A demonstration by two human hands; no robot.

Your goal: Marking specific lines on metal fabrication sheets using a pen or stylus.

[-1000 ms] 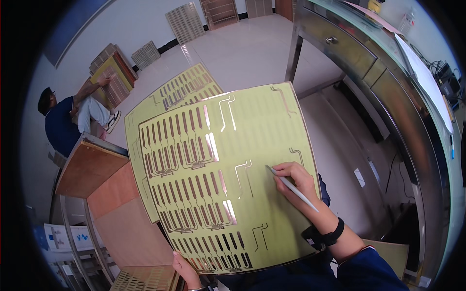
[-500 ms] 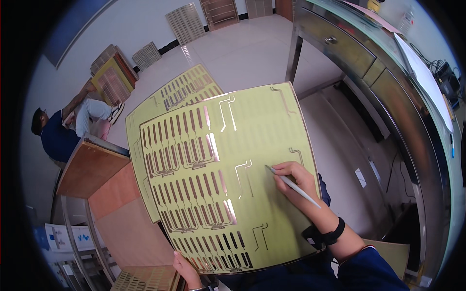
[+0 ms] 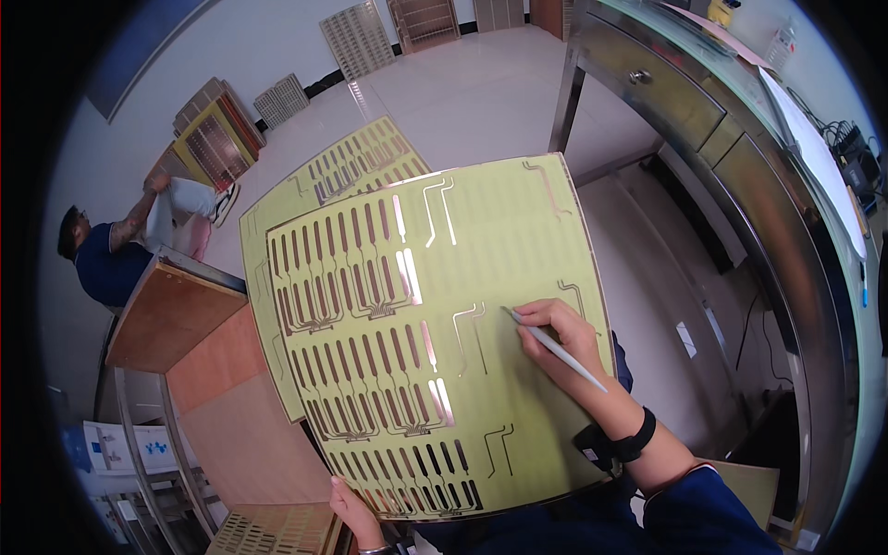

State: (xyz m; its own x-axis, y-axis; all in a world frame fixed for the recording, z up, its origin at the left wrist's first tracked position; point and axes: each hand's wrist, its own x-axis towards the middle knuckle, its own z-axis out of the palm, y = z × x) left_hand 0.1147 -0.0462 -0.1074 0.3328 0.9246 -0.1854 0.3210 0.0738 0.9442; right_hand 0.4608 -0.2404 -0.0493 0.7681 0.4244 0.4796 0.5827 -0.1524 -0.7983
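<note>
A large yellow-green circuit panel with shiny copper strips and thin traces lies tilted in front of me. My right hand rests low over its right half, fingers pinched round a slim pale grey pen-like tool. The tool's dark tip points at the plain area right of the middle traces; whether it touches is too fine to tell. At the lower left edge, my left hand holds the panel, thumb on top and the other fingers mostly hidden. A second similar panel lies beneath it.
Another patterned panel lies beyond. A wooden-sided stand is at left, with a seated person behind it near stacked panels. A metal-framed desk with a drawer, papers and cables curves along the right.
My right hand and the tool tip have shifted slightly up and left over the panel. My left hand stays at the edge. The seated person's hand has drawn back from the stacked panels.
</note>
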